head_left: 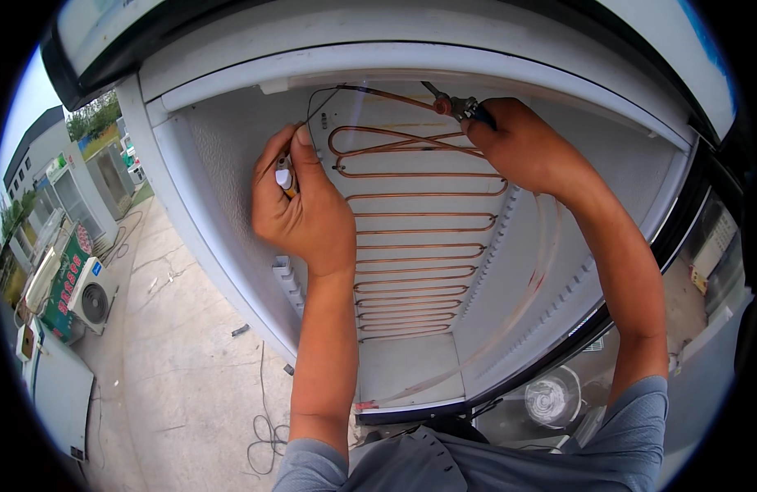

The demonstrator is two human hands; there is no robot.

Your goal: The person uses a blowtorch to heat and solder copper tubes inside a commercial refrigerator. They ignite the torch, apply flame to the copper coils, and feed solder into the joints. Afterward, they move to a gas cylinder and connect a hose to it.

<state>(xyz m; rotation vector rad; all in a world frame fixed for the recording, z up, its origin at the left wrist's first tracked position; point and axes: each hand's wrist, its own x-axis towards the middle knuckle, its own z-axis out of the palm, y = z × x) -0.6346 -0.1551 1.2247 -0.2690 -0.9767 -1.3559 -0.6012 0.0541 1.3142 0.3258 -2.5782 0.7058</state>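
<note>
Inside an upright fridge cabinet, a copper tube coil (419, 196) runs in flat loops down the back wall. My left hand (309, 193) is closed, with finger and thumb pinching a thin dark line (311, 111), a wire or fine tube, that curves up to the coil's top end. A small white-and-orange object (286, 176) also sits in that palm; its kind is unclear. My right hand (522, 148) is wrapped round the dark handles of pliers (463, 107). Their metal head lies by the upper copper tube (391, 96); whether the jaws bite on it I cannot tell.
White shelf-support strips (497, 239) line the cabinet walls. A clear hose (465, 361) hangs along the right side. A white tub (552, 398) stands at lower right. On the concrete at left are a loose cable (266, 439), an outdoor air-conditioner unit (92, 293) and other fridges (71, 194).
</note>
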